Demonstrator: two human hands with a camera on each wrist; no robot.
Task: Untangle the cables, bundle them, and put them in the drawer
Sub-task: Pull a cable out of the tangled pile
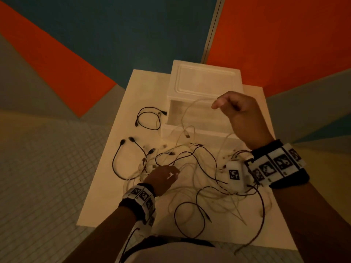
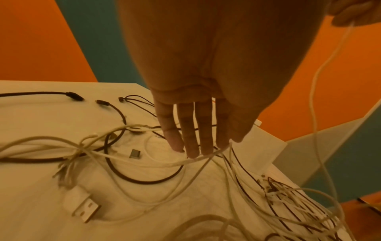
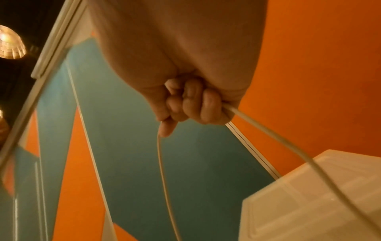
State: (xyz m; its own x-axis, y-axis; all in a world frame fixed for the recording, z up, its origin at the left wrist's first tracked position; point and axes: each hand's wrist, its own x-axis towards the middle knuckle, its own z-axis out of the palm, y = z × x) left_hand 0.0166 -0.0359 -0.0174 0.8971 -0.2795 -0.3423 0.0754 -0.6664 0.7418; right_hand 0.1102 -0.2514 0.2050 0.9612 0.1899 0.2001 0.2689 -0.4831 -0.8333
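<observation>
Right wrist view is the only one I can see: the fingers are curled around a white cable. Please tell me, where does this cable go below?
Observer: The white cable hangs from the right hand down into the tangled cables on the white table.
Operator: What is the left hand doing?
Observer: The left hand has straight fingers, with the fingertips touching a white cable strand in the tangle.
Operator: Is the drawer open?
Observer: Yes, the drawer is pulled out of the white box, and I see no bundle inside.
</observation>
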